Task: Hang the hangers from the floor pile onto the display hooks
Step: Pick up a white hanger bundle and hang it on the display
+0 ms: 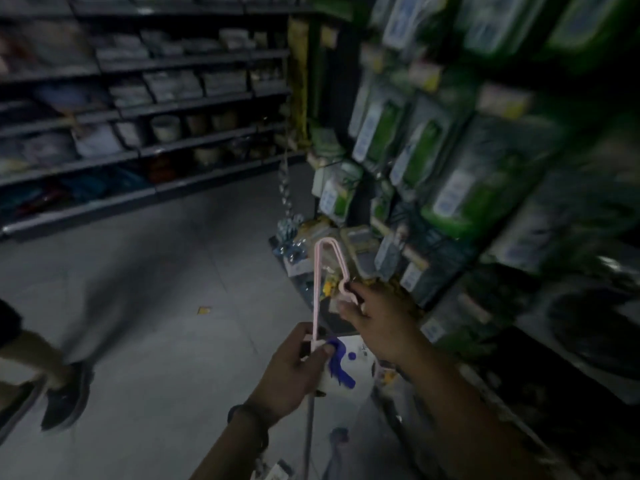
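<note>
A pale pink hanger (317, 282) stands nearly upright between my hands, its bend at the top. My left hand (294, 368) grips its lower end, together with a white label printed in blue (337, 367). My right hand (372, 322) pinches the hanger's other end at its small hook. The display rack (433, 161) on the right is full of green packaged goods on hooks. The view is dim and blurred, and the floor pile is not clearly in sight.
Grey tiled floor (156, 289) spreads to the left. Another person's leg and dark shoe (65, 396) stand at the lower left. Dark shelves (138, 109) of boxed goods line the back. Low shelf items (311, 244) sit just beyond the hanger.
</note>
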Demonstrator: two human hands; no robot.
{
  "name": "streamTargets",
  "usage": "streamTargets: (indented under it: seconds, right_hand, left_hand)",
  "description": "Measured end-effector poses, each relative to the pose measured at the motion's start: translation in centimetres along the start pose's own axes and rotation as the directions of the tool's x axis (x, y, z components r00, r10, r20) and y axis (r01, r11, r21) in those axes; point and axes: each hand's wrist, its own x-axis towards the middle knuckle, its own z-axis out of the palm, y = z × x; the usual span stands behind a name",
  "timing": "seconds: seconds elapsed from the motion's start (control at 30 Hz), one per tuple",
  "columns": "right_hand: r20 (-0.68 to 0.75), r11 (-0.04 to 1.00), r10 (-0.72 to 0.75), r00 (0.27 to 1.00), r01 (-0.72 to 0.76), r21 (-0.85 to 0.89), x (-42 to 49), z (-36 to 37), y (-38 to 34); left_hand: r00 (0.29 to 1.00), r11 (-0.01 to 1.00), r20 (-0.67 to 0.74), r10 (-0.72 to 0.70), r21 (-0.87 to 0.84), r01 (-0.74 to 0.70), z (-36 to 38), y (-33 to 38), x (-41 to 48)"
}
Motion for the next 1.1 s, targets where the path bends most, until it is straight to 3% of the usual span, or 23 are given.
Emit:
streamTargets:
  seconds: [0.07,0.2,0.3,0.4,0.57,0.8,0.97,1.1]
  right_hand:
    - [-0.079,0.989,0.011,0.997,-0.022,-0.145,-2.6,-3.1,-0.3]
    - [-0.2,0.972,0.046,0.979,-0.09,-0.215,-8.4,-8.9,0.4]
    - [-0.3,0.964,0.055,0.952,-0.129,-0.234,-14.2,-14.7,2.0]
    - [-0.388,0.969,0.061,0.919,-0.148,-0.199,-21.7,-20.4,4.6]
    - [-0.527,0.941,0.076,0.847,-0.235,-0.242,-34.7,-28.7,9.0]
    - [-0.723,0.81,0.152,0.674,-0.504,-0.3,-49.6,-37.1,11.7]
    - [-0.803,0.723,0.269,0.532,-0.663,-0.197,-58.8,-41.1,12.1]
    - [-0.865,0.605,0.339,0.37,-0.79,-0.1,-64.8,-43.4,12.5]
  left_hand:
    - [1.0,0.997,0.0,-0.009,-0.072,0.009,2.6,3.3,-1.8]
    - [0.999,0.99,0.038,0.032,-0.139,-0.027,8.9,8.9,-5.3]
    - [0.994,0.995,0.039,0.098,-0.031,-0.097,14.5,12.5,-7.4]
    - [0.968,0.954,0.022,0.252,0.16,-0.252,21.7,16.1,-8.9]
    - [0.861,0.746,0.167,0.481,0.438,-0.502,35.8,20.6,-13.0]
    - [0.667,0.529,0.298,0.683,0.428,-0.733,51.5,25.8,-19.5]
    - [0.59,0.454,0.433,0.681,0.383,-0.805,60.2,28.7,-24.4]
    - [0.454,0.349,0.599,0.66,0.292,-0.891,64.8,30.7,-29.0]
